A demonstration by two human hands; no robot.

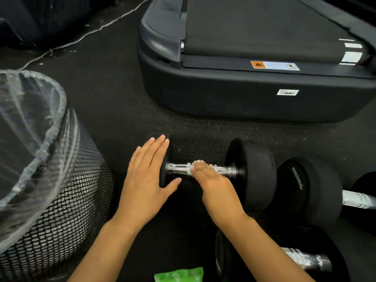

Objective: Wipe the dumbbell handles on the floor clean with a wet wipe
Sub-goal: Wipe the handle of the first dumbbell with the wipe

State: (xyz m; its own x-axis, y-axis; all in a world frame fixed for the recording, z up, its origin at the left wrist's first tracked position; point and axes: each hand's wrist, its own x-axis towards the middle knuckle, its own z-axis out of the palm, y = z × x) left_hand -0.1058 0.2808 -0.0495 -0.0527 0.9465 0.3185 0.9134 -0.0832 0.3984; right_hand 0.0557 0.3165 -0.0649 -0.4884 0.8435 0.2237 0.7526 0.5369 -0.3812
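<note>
Dark speckled gym floor (126,110) here, rubbery looking, with the back end of a treadmill (244,94) well beyond the fingertips.

So the dumbbell (252,171) being cleaned lies on the floor, its chrome handle (179,168) running sideways between the two hands. Left hand (146,176) is flat, fingers (156,149) straight and together, palm pressed against the outer face of the dumbbell's left head, thumb sticking out just under the handle. Right hand (211,180) is laid over the middle of the handle, fingers fairly straight and a bit motion-blurred, with a wet wipe (190,169) under them. You can only see a white bit of it poking out by the fingertips, wrapped on the bar. Can't really tell how far those fingers curl round the bar, but they look more pressed on than clenched.

Just right of the right hand's fingers, past the big black head, sits a second dumbbell (309,190). A third dumbbell (305,261) lies nearer the person, below the right forearm.

Left of the left hand there's a black mesh bin (67,210) with a clear plastic liner (30,127). A green packet (180,274) sits at the bottom edge, between the forearms. Thin pale cord (81,36) crosses the floor far beyond the bin.
</note>
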